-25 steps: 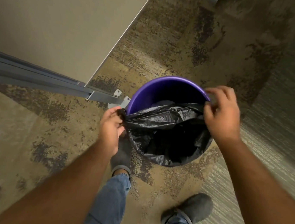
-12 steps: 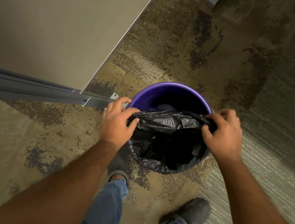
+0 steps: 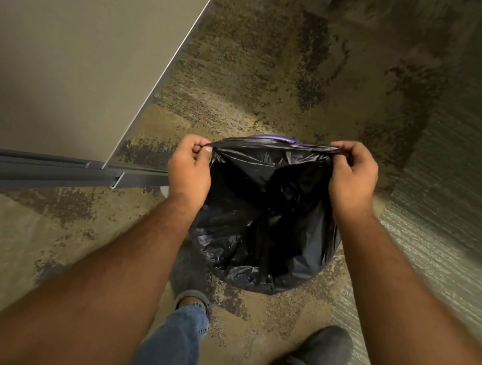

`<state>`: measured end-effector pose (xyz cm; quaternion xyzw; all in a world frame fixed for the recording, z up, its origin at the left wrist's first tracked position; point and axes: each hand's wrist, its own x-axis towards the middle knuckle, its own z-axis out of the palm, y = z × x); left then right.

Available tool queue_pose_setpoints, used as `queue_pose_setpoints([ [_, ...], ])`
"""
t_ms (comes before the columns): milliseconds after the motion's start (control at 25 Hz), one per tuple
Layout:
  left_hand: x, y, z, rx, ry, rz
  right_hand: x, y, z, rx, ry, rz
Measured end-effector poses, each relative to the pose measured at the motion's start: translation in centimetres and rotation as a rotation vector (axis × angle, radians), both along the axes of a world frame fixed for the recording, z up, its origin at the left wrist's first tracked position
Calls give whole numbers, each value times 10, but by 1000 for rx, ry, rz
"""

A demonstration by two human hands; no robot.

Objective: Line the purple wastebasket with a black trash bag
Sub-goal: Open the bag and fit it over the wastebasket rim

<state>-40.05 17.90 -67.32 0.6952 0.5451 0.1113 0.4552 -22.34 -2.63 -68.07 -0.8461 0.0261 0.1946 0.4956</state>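
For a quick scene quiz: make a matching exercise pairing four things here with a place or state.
Things:
1. bag
2. wastebasket
3. left hand
4. right shoe

Descriptions:
A. only a purple sliver of rim shows
B. pinches the bag's left edge
C. stretched open between both hands
D. flat on the carpet, lower right

Pairs: 1-C, 2-A, 3-B, 4-D

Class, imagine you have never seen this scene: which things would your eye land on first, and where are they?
First, the black trash bag at centre, its mouth stretched wide between the left hand and the right hand, each pinching the far edge. Just behind that edge peeks a sliver of the purple wastebasket. A pale panel fills the upper left, above mottled carpet.
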Motion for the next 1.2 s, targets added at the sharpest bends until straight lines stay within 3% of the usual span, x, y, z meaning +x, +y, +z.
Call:
queue_pose_setpoints([
  [120,12,15,-7,-181,29,-7,17,6,-16,14,158,-18],
  [320,37,44,-1,-672,50,39,37,-8,-21,154,710,64],
  [400,46,52,-2,-835,104,3,45,-12,-25,165,752,75],
  [640,30,52,-28,-809,359,35,48,-12,-35,-62,696,178],
  [720,14,47,-30,-848,271,62,40,-20,-30,55,776,147],
  [840,-12,34,-21,-843,-2,245,20,-53,-12,401,920,-107],
  [1000,-75,-10,-6,-750,58,229,-51,-111,4,125,794,-37],
  [1200,-110,-38,6,-891,-53,400,-90,-129,15,293,837,-228],
])
